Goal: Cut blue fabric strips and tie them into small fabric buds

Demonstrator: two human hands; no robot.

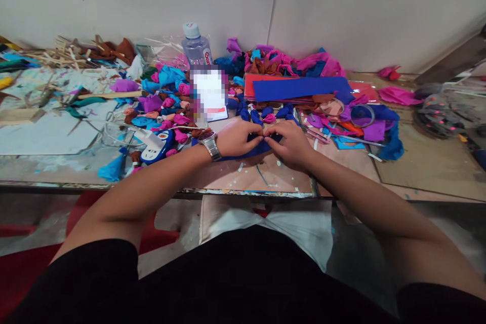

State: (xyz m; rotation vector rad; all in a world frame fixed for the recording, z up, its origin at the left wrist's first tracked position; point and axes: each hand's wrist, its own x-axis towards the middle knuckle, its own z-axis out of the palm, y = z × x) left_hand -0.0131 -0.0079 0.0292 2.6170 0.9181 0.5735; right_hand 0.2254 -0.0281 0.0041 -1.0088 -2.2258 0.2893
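A dark blue strip of thin paper or cloth lies under both hands near the front of the table. My left hand, with a metal watch on its wrist, is closed in a pinch on the strip. Opposite it, my right hand also pinches the strip, thumb and forefinger close to the left fingertips. What exactly sits between the fingertips is too small to make out. Just beyond the hands are small blue and pink bunched pieces.
A phone, partly blurred, stands before a plastic bottle. Flat blue sheets lie on red ones behind my hands. A blue-and-white power strip with a plugged-in charger, a tape roll and wooden sticks lie around.
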